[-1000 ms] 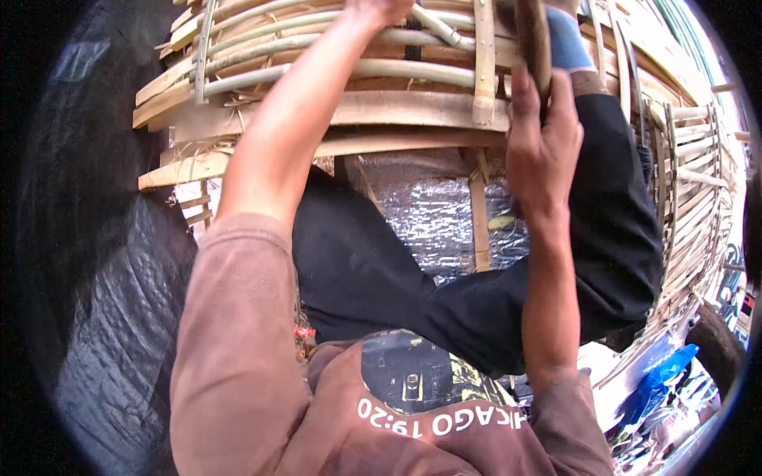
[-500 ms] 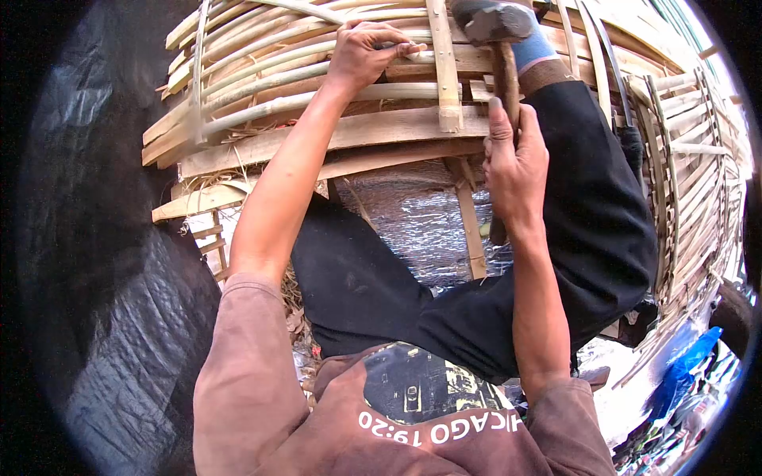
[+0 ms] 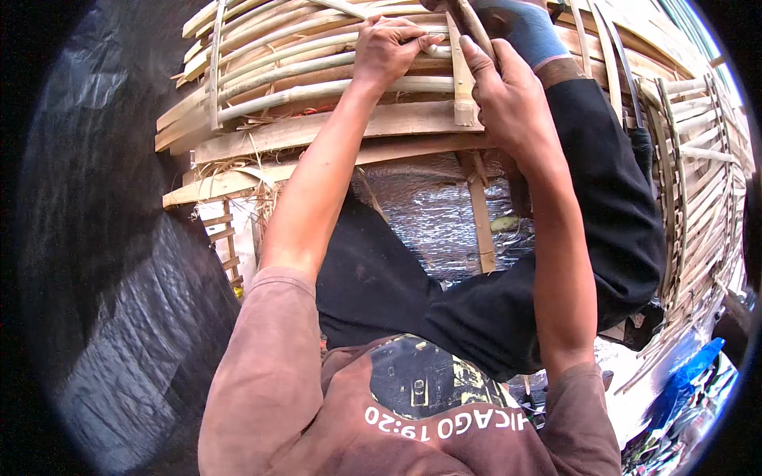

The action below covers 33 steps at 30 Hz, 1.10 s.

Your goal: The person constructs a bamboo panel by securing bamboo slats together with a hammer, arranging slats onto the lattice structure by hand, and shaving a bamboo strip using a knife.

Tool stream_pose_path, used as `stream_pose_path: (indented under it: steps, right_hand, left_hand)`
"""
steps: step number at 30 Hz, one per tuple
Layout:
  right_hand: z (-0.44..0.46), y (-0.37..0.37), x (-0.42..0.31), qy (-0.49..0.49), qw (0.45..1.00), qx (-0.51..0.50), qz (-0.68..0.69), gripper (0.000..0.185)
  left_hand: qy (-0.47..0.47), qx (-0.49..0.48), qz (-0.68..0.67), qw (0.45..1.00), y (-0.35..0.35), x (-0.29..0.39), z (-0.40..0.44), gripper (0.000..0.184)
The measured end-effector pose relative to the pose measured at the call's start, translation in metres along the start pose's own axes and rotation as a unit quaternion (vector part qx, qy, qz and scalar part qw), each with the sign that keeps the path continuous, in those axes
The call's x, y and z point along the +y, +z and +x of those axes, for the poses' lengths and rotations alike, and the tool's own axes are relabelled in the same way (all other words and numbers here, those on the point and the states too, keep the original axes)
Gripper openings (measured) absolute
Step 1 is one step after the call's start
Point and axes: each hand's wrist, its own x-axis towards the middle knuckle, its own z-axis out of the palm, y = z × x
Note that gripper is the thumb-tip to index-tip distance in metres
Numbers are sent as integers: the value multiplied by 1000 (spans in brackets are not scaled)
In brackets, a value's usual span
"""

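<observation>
Right grip (image 3: 516, 103) closed around the hammer (image 3: 477, 30), near the crosspiece (image 3: 463, 103); left grip (image 3: 389, 51) curled over bamboo slats (image 3: 294, 97) — whether it pinches anything, we cannot tell. We should strike squarely — left fingertips (image 3: 432, 40) well clear.

Makeshift workshop: slatted wooden frames (image 3: 286, 95), hammer (image 3: 475, 30), black plastic sheeting (image 3: 135, 341)

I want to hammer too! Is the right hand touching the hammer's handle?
Touching: the head view shows the right hand gripping the hammer's handle, wrapped around it.
</observation>
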Motion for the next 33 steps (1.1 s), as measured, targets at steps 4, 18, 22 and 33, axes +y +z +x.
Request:
stream_pose_path:
  steps: [4, 18, 22, 33]
  right_hand:
    - [5, 10, 15, -5, 991, -18, -132, 45]
    - [17, 4, 11, 0, 992, 11, -128, 46]
    - [3, -13, -40, -4, 997, 23, 77, 36]
    - [2, -4, -23, -36, 998, 9, 55, 27]
  left_hand:
    - [-4, 13, 10, 1000, 1, 2, -1, 22]
    - [37, 53, 85, 994, 4, 3, -4, 15]
    - [-99, -39, -71, 992, -10, 17, -1, 11]
    - [-73, 27, -16, 997, -2, 12, -3, 12]
